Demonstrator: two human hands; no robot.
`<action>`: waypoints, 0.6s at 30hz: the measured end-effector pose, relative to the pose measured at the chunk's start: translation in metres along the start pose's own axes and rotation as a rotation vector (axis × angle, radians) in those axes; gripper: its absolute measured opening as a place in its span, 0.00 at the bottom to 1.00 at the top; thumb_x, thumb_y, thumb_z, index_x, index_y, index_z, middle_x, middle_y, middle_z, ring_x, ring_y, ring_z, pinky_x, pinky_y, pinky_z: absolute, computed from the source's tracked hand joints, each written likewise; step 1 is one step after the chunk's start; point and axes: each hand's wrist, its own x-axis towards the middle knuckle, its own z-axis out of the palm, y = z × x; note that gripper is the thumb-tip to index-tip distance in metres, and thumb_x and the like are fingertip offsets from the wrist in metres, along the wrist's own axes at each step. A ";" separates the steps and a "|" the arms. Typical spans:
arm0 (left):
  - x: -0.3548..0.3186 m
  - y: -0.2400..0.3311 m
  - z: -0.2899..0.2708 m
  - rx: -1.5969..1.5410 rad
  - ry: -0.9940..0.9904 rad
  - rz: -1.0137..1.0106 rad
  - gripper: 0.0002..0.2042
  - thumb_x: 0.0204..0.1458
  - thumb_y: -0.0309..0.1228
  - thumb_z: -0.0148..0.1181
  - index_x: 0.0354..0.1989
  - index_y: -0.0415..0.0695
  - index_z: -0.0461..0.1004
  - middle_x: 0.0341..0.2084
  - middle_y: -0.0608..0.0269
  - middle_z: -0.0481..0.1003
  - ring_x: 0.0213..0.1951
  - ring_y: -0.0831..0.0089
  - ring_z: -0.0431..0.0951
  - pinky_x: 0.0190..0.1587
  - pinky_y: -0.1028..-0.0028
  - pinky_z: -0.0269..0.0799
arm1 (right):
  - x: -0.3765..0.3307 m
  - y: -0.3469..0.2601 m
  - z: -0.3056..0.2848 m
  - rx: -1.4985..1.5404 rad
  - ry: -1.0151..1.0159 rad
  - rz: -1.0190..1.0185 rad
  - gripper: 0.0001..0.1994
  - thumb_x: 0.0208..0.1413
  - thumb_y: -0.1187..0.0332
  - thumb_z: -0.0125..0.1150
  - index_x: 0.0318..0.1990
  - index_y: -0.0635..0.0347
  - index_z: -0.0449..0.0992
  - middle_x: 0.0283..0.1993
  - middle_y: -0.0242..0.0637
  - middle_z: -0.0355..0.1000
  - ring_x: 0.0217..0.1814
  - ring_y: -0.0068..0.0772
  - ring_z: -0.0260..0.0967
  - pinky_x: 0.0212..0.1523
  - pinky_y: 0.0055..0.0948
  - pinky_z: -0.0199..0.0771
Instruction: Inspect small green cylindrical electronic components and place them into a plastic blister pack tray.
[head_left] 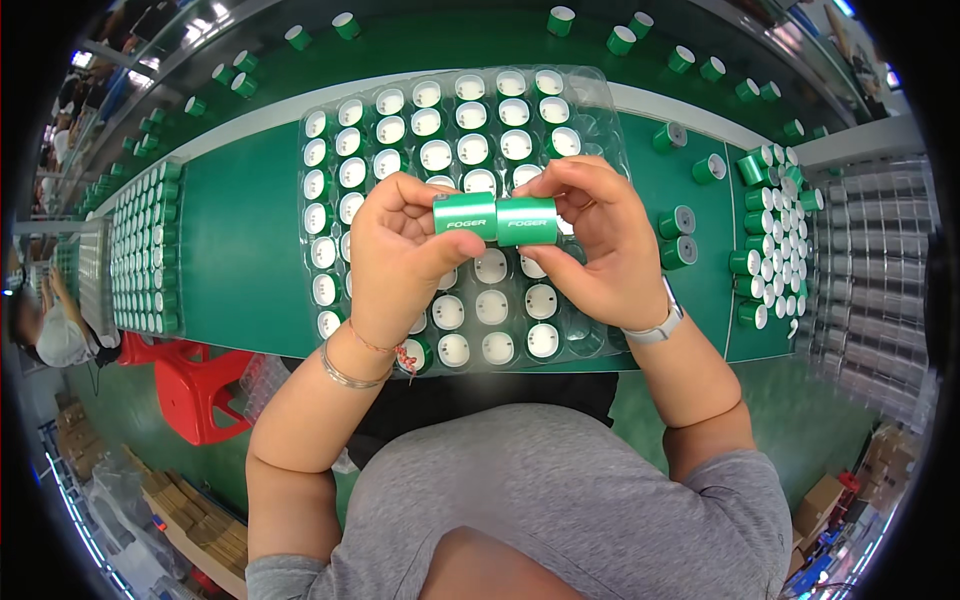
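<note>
Our left hand (400, 237) pinches one green cylinder (465, 218), our right hand (597, 235) a second cylinder (527, 222), ends meeting, above the clear tray (597, 130) on the tabletop (240, 255).

The held green cylinders (465, 212) look glossy and metallic; the tray (590, 92) is shiny clear plastic, the shirt (610, 490) matt cloth, the stool (188, 395) smooth red plastic.

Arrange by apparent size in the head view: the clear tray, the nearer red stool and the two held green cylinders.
1. Clear tray
2. Nearer red stool
3. Left held cylinder and right held cylinder: nearly alike, so unranked.
</note>
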 end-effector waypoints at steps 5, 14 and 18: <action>0.000 -0.001 -0.001 0.033 -0.021 0.006 0.24 0.40 0.27 0.78 0.41 0.39 0.66 0.39 0.58 0.76 0.41 0.75 0.78 0.45 0.76 0.77 | 0.001 -0.002 -0.002 -0.036 -0.017 -0.022 0.31 0.47 0.89 0.63 0.60 0.60 0.63 0.54 0.43 0.62 0.56 0.39 0.68 0.56 0.37 0.74; -0.001 -0.002 -0.002 0.034 -0.055 0.019 0.25 0.41 0.28 0.78 0.42 0.39 0.66 0.39 0.58 0.76 0.41 0.75 0.78 0.44 0.78 0.77 | 0.001 -0.002 -0.005 -0.191 -0.043 -0.034 0.29 0.47 0.88 0.63 0.58 0.61 0.66 0.53 0.43 0.62 0.55 0.38 0.69 0.53 0.34 0.76; -0.001 -0.002 -0.001 0.030 -0.050 0.006 0.25 0.41 0.28 0.78 0.42 0.38 0.66 0.39 0.58 0.76 0.41 0.76 0.79 0.44 0.78 0.77 | 0.001 -0.003 -0.004 -0.227 -0.030 -0.050 0.28 0.46 0.89 0.63 0.57 0.61 0.67 0.52 0.43 0.63 0.55 0.38 0.69 0.51 0.33 0.76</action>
